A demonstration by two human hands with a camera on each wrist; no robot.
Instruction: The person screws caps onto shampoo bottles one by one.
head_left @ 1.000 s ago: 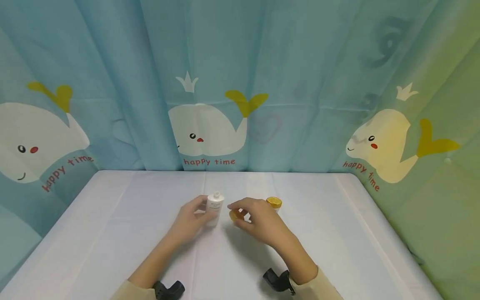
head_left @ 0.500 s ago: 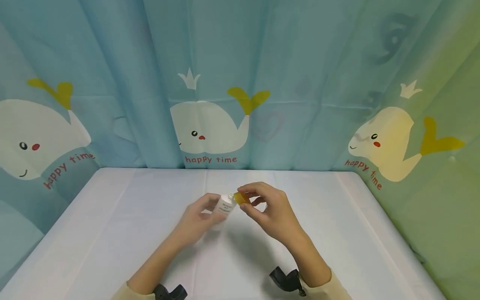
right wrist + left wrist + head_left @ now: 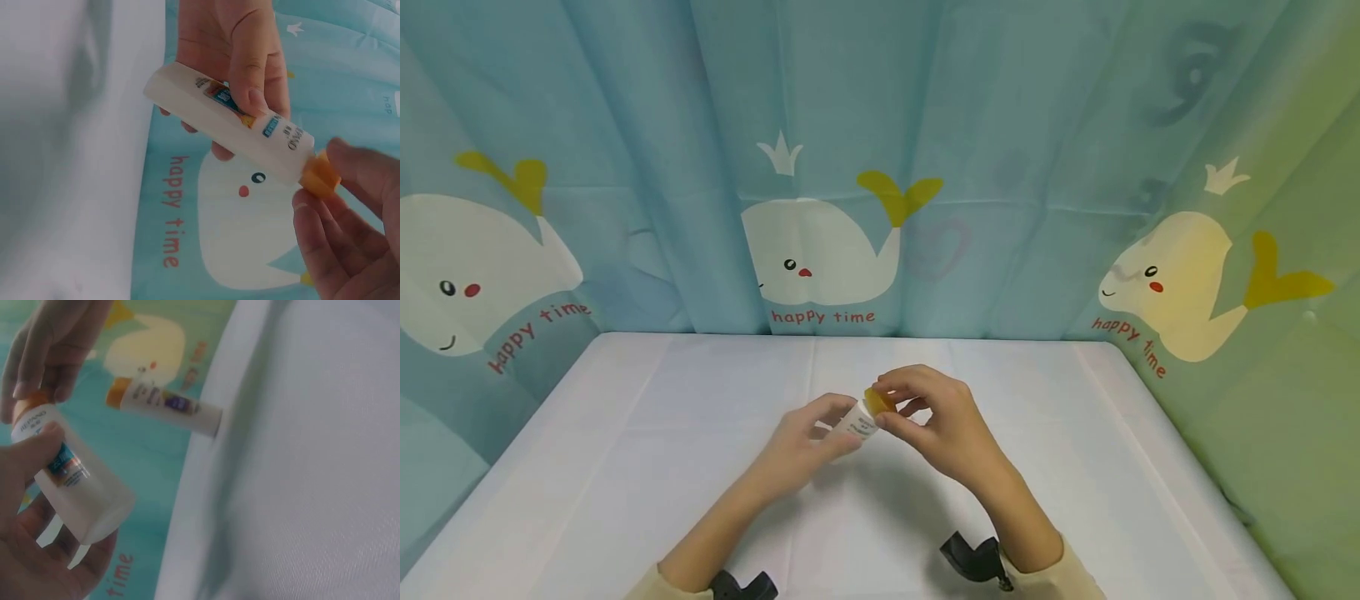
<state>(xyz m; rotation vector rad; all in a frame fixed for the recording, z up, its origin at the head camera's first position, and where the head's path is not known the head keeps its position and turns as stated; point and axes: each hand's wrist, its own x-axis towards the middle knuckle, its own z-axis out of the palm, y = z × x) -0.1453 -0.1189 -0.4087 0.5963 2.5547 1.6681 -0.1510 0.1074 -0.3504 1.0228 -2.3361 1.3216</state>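
Observation:
My left hand (image 3: 808, 446) grips a white bottle (image 3: 225, 125) around its body, thumb over the label. The bottle tilts with its top toward my right hand (image 3: 936, 421), clear above the table in the wrist views. Between thumb and fingertips, my right hand pinches an orange-yellow cap (image 3: 321, 175). The cap sits over the bottle's neck, right at its shoulder, and hides the opening. In the left wrist view the right fingers come down over the cap from above.
A second white bottle (image 3: 165, 406) with an orange cap stands on the table; the right hand hides it in the head view. The white tabletop (image 3: 647, 467) ends at a blue-green curtain (image 3: 1000, 167) printed with whales.
My right hand has lifted the cap up and brought it onto the bottle's neck. My left hand has tilted the bottle to the right to meet it.

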